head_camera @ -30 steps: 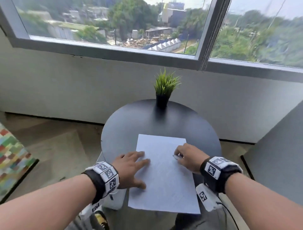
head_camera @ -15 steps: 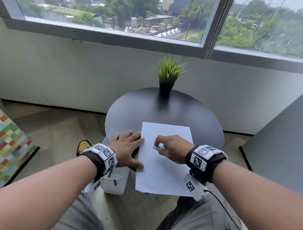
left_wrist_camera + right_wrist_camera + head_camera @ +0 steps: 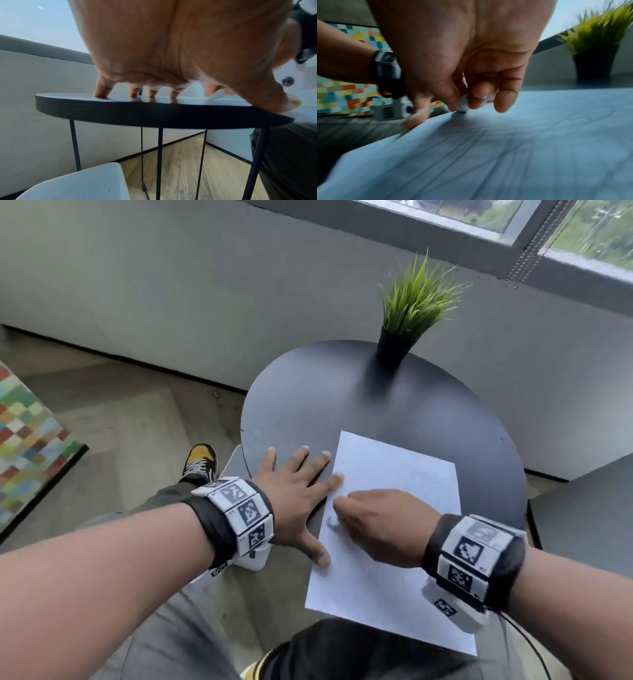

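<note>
Paper (image 3: 394, 474): one white sheet, flat on the near right part of the round black table (image 3: 308, 405). Its near end overhangs the table edge, above the person's lap. Faint lines cross the sheet in the right wrist view; whether they are marks or creases cannot be told.

Left hand (image 3: 291, 501): palm down, fingers straight and spread, holding nothing. Forefinger tip and thumb tip press on the left edge of the paper. The other three fingertips rest on bare table beside it, as the left wrist view confirms.

Right hand (image 3: 380, 525): over the paper near its left edge, about halfway along. Fingers curled, thumb and fingertips pinching a small whitish eraser (image 3: 463, 104). The eraser's lower end touches the sheet. The right wrist view is blurred.

The hands lie just beside each other, the left forefinger next to the right fingertips; whether they touch cannot be told. Each wrist carries a black band (image 3: 239, 511) with white coded tiles.

Surroundings: a green grass-like plant (image 3: 416, 299) in a black pot (image 3: 392, 350) stands upright at the far side of the table, well apart from the paper. A yellow and black shoe (image 3: 202, 462) is on the floor to the left. A chequered multicolour rug (image 3: 27, 422) lies at the far left. A white seat (image 3: 77, 182) sits below the table edge
</note>
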`<act>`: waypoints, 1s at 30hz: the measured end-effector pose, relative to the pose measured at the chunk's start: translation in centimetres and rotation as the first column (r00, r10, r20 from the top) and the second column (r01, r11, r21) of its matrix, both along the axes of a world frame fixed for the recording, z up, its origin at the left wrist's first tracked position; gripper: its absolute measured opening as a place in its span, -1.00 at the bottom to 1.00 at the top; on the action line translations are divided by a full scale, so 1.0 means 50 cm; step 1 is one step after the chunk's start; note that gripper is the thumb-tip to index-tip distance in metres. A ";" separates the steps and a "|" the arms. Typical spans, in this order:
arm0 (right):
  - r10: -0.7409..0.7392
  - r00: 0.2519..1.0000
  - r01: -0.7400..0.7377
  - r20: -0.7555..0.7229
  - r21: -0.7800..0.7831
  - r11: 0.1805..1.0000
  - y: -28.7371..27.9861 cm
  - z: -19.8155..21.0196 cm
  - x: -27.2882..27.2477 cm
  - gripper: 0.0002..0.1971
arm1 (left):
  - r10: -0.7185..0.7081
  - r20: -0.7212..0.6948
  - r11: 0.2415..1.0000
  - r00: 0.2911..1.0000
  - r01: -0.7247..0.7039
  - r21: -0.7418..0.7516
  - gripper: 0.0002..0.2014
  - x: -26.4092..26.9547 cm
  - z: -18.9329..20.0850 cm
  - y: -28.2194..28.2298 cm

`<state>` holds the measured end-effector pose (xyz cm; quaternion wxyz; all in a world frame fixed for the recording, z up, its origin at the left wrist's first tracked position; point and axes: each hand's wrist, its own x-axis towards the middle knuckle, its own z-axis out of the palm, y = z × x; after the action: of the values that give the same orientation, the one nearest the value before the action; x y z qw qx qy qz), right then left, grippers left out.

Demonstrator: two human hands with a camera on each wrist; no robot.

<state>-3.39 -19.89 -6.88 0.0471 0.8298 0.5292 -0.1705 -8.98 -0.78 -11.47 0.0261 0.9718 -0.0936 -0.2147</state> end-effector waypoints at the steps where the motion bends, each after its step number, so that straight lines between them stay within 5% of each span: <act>1: -0.051 0.998 0.050 0.031 0.033 0.998 0.004 0.004 0.022 -0.91 | 0.000 -0.003 1.000 1.000 0.000 -0.003 0.39 0.003 0.003 0.001; 3: -0.099 0.993 0.094 0.068 0.075 0.993 0.007 -0.002 0.042 -0.91 | -0.001 -0.008 1.000 1.000 0.001 -0.006 0.39 0.005 0.008 0.001; 7: 0.104 0.994 -0.104 -0.024 -0.007 0.995 0.004 -0.012 -0.032 -0.86 | 0.000 -0.021 1.000 1.000 0.000 0.001 0.37 0.004 0.016 0.000; 11: -0.139 0.989 0.135 0.051 0.083 0.987 0.000 -0.006 0.048 -0.77 | -0.004 -0.011 1.000 1.000 0.004 0.001 0.38 0.010 0.018 0.000; 16: 0.100 0.994 -0.102 -0.048 -0.027 0.994 -0.004 -0.006 -0.031 -0.86 | -0.003 -0.035 1.000 0.999 0.003 0.019 0.38 0.007 0.018 -0.003; 20: -0.106 0.991 0.100 0.077 0.078 0.992 -0.006 -0.007 0.057 -0.80 | -0.001 -0.024 1.000 1.000 0.001 0.005 0.38 0.011 0.020 -0.002; 24: 0.168 0.984 -0.170 -0.060 -0.020 0.985 -0.007 -0.007 -0.036 -0.87 | -0.002 -0.047 1.000 0.999 0.003 0.028 0.39 0.007 0.023 -0.007; 28: -0.095 0.991 0.087 0.098 0.080 0.993 -0.019 -0.004 0.067 -0.91 | -0.013 -0.045 1.000 0.999 0.013 0.013 0.39 0.012 0.027 -0.009; 30: -0.054 0.994 0.042 0.096 0.119 0.992 -0.018 -0.012 0.046 -0.80 | -0.026 -0.050 1.000 0.998 0.026 0.012 0.40 0.013 0.029 -0.010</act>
<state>-1.08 -20.78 -7.46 0.0205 0.8511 0.5152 -0.0987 -8.31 -1.27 -10.04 0.0193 0.9651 -0.1042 -0.2396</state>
